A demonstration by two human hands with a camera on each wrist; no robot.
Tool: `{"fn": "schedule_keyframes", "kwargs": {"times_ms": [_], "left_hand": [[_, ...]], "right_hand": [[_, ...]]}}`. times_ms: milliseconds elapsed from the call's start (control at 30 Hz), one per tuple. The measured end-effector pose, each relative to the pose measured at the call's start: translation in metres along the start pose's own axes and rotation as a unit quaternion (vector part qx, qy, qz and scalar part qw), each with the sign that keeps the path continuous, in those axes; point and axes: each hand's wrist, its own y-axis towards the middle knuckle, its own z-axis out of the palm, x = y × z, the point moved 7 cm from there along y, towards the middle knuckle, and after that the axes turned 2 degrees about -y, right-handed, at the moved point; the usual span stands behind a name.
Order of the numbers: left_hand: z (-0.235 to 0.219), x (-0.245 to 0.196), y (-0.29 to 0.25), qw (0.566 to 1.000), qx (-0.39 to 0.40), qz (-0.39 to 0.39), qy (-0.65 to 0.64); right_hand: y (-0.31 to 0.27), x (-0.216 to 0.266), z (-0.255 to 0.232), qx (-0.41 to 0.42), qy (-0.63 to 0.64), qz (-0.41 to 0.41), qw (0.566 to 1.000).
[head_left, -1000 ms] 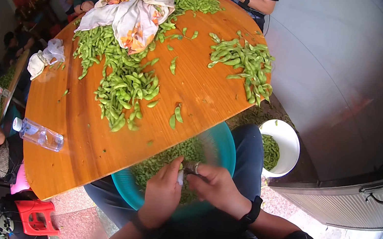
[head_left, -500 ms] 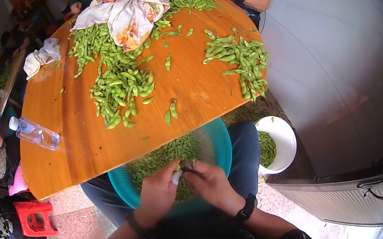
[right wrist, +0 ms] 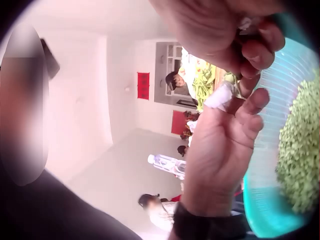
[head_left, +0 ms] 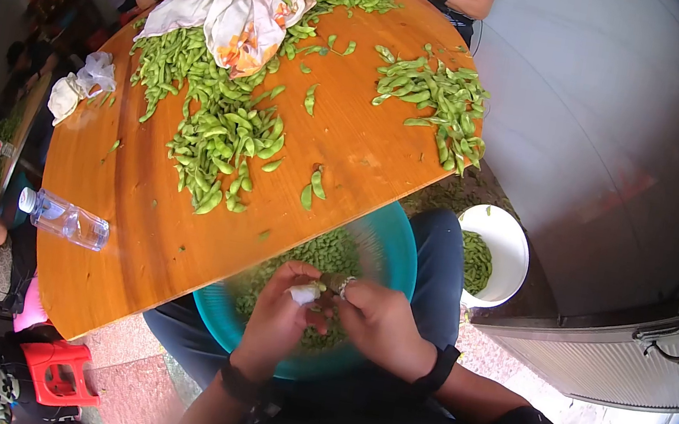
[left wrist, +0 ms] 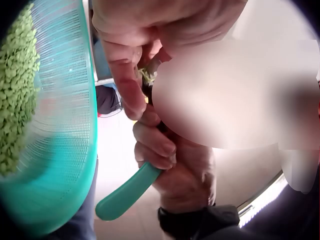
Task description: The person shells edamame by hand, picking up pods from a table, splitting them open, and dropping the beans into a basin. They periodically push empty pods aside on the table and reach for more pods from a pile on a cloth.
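Above a teal basin (head_left: pixel 208 308) of shelled green beans (head_left: pixel 329 250), my two hands meet. My left hand (head_left: pixel 275 317) has a white wrap (head_left: pixel 303 294) round the thumb and pinches a green bean pod (right wrist: pixel 231 78). My right hand (head_left: pixel 382 324), wearing a ring and a black wristband, is close against the left fingertips. In the left wrist view its curled fingers grip a tool by a curved teal handle (left wrist: pixel 127 192); the tool's working end is hidden by the fingers.
On the wooden table (head_left: pixel 112 266) lie heaps of pods (head_left: pixel 222 146), a flowered cloth (head_left: pixel 242 13) and a plastic bottle (head_left: pixel 64 219). A white bucket (head_left: pixel 512 260) of pods stands right of my knee. A red stool (head_left: pixel 60 377) is at lower left. Other people sit around.
My left hand has turned so its white-wrapped thumb shows more from above. The right hand stays close beside it. The head view has shifted slightly.
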Motion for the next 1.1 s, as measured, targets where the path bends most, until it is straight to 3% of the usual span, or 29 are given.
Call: {"fn": "schedule_keyframes", "kwargs": {"times_ms": [67, 100, 200, 267, 300, 333, 367, 400, 433, 567, 633, 700, 767, 867, 900, 933, 967, 1033, 1100], "left_hand": [[0.001, 0.014, 0.001, 0.972, 0.027, -0.101, -0.211], [-0.001, 0.015, 0.003, 0.972, 0.024, -0.101, -0.212], [0.001, 0.016, 0.004, 0.979, 0.038, -0.112, -0.163], [0.002, 0.008, 0.000, 0.996, 0.032, -0.034, 0.071], [-0.002, 0.007, -0.004, 0.997, 0.020, -0.028, 0.073], [-0.004, 0.003, -0.008, 0.971, 0.038, 0.010, 0.237], [-0.005, -0.002, -0.012, 0.916, 0.054, 0.042, 0.395], [0.007, -0.030, -0.022, 0.822, 0.051, 0.228, 0.519], [0.006, -0.041, -0.030, 0.819, 0.045, 0.228, 0.524], [-0.026, -0.111, -0.070, 0.633, -0.249, 0.359, 0.639], [-0.059, -0.124, -0.072, 0.622, -0.360, 0.282, 0.636], [-0.078, -0.112, -0.060, 0.659, -0.348, 0.234, 0.625], [-0.043, -0.100, -0.046, 0.665, -0.272, 0.292, 0.631], [0.017, -0.086, -0.013, 0.727, -0.143, 0.317, 0.593], [0.030, -0.088, -0.004, 0.726, -0.143, 0.320, 0.592], [0.048, -0.086, 0.006, 0.747, -0.079, 0.332, 0.571], [0.062, -0.086, 0.015, 0.764, -0.014, 0.341, 0.548], [0.052, -0.114, 0.018, 0.682, -0.166, 0.404, 0.587], [0.017, -0.135, 0.025, 0.643, -0.287, 0.371, 0.606]], "right_hand": [[0.001, 0.006, 0.001, 0.017, -0.069, -0.021, 0.997], [-0.001, 0.004, 0.003, 0.019, -0.067, -0.021, 0.997], [-0.001, -0.003, 0.001, -0.023, -0.051, -0.026, 0.998], [0.001, -0.003, -0.012, -0.083, -0.033, -0.018, 0.996], [0.003, -0.006, -0.022, -0.101, -0.035, -0.018, 0.994], [0.005, -0.008, -0.034, -0.158, -0.039, 0.001, 0.987], [0.008, -0.012, -0.051, -0.199, -0.063, 0.005, 0.978], [0.005, -0.030, -0.068, -0.179, -0.146, 0.049, 0.972], [0.002, -0.045, -0.085, -0.194, -0.194, 0.058, 0.960], [-0.020, -0.065, -0.141, -0.255, -0.236, 0.118, 0.930], [-0.037, -0.078, -0.153, -0.247, -0.232, 0.168, 0.926], [-0.049, -0.087, -0.154, -0.241, -0.234, 0.171, 0.926], [-0.057, -0.093, -0.150, -0.216, -0.235, 0.205, 0.925], [-0.053, -0.079, -0.140, -0.226, -0.233, 0.167, 0.931], [-0.052, -0.074, -0.138, -0.231, -0.239, 0.147, 0.932], [-0.051, -0.072, -0.137, -0.229, -0.245, 0.133, 0.933], [-0.058, -0.088, -0.136, -0.204, -0.249, 0.180, 0.929], [-0.055, -0.075, -0.136, -0.217, -0.228, 0.139, 0.939], [-0.060, -0.083, -0.139, -0.207, -0.220, 0.175, 0.937]]}}
